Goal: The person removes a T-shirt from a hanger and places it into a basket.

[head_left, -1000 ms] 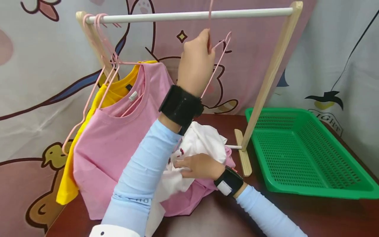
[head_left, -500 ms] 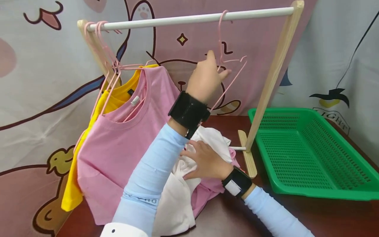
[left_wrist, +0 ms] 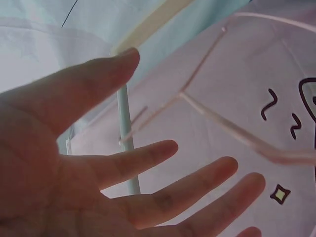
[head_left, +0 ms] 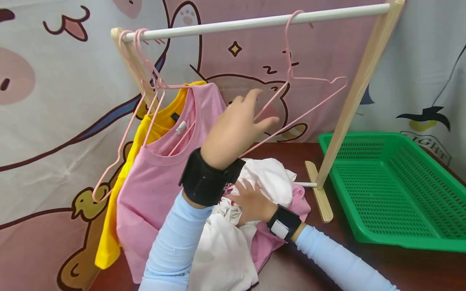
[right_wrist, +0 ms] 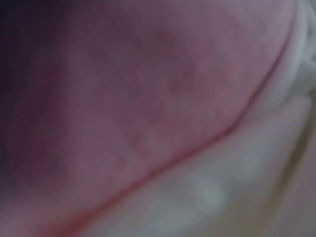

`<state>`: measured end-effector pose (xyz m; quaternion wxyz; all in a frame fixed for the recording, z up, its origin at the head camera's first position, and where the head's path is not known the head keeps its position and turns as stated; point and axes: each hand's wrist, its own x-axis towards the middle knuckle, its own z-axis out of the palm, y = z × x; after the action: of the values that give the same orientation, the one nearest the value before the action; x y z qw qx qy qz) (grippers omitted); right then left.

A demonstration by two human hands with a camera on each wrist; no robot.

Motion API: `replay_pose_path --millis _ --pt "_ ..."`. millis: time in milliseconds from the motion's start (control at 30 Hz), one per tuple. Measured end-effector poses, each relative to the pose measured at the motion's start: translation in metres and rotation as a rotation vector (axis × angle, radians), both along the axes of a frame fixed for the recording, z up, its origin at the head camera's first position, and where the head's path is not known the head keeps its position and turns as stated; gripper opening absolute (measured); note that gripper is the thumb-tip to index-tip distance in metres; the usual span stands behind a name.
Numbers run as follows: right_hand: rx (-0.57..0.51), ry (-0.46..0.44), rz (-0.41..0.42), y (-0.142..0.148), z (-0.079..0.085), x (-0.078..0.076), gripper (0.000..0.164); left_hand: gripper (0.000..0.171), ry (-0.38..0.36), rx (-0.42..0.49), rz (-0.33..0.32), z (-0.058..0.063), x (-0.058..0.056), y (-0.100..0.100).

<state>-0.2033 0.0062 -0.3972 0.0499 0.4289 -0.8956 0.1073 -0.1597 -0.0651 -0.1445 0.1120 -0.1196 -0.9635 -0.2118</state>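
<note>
My left hand (head_left: pixel 233 125) is raised in front of a pink hanger (head_left: pixel 289 60) that hangs by its hook from the white rail (head_left: pixel 218 26). Its fingers are spread, and the left wrist view shows the bare palm with the hanger (left_wrist: pixel 217 118) beyond the fingertips. My right hand (head_left: pixel 253 204) rests with spread fingers on a crumpled white garment (head_left: pixel 225 250) on the table. Pink cloth (head_left: pixel 267 240) lies under that garment. The right wrist view is blurred, with skin close against white fabric (right_wrist: pixel 217 182). The hanger's lower left part is hidden behind my left hand.
A pink shirt (head_left: pixel 164 182) and a yellow shirt (head_left: pixel 109 234) hang on pink hangers at the rail's left end. The rack's wooden post (head_left: pixel 360 97) stands on the right, its foot (head_left: pixel 320 198) on the table. A green basket (head_left: pixel 386 194) sits beyond it.
My left hand has let go of the hanger's neck and dropped down and left; the hanger now hangs on the rail. My right hand has shifted over the white garment, which spreads further forward.
</note>
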Motion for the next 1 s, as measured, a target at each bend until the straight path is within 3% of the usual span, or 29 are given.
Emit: replay_pose_path --millis 33,100,133,200,300,433,600,733,800,933,1000 --pt "0.039 -0.054 -0.027 0.003 0.022 0.014 0.073 0.068 0.002 0.009 0.007 -0.002 0.001 -0.002" --pt "0.041 -0.093 -0.035 0.007 0.031 0.02 0.067 0.068 0.012 0.029 0.023 -0.005 0.002 -0.005" --pt "0.027 -0.1 -0.035 0.009 0.034 0.021 0.061 0.068 0.021 0.042 0.029 -0.007 0.003 -0.007" --pt "-0.006 -0.038 -0.006 0.016 0.02 0.014 0.059 0.068 0.035 0.059 0.043 -0.011 0.004 -0.01" --pt "-0.128 -0.081 0.027 0.034 0.026 0.01 0.05 0.068 0.05 0.085 0.042 -0.017 0.006 -0.014" --pt "-0.33 -0.196 0.027 0.065 0.051 0.011 0.042 0.067 0.057 0.102 0.023 -0.022 0.007 -0.016" --pt "-0.47 -0.22 -0.058 0.104 0.09 0.018 0.048 0.066 0.041 0.113 0.026 -0.024 0.008 -0.016" --pt "-0.523 -0.244 -0.191 0.131 0.114 0.025 0.049 0.067 0.014 0.112 0.038 -0.023 0.01 -0.016" --pt "-0.569 -0.28 -0.296 0.143 0.123 0.031 0.047 0.068 -0.002 0.106 0.042 -0.023 0.011 -0.016" --pt "-0.71 -0.361 -0.522 0.167 0.139 0.041 0.043 0.066 -0.017 0.109 0.034 -0.023 0.013 -0.017" --pt "-0.791 -0.374 -0.598 0.179 0.147 0.046 0.04 0.066 -0.02 0.122 0.024 -0.024 0.013 -0.018"
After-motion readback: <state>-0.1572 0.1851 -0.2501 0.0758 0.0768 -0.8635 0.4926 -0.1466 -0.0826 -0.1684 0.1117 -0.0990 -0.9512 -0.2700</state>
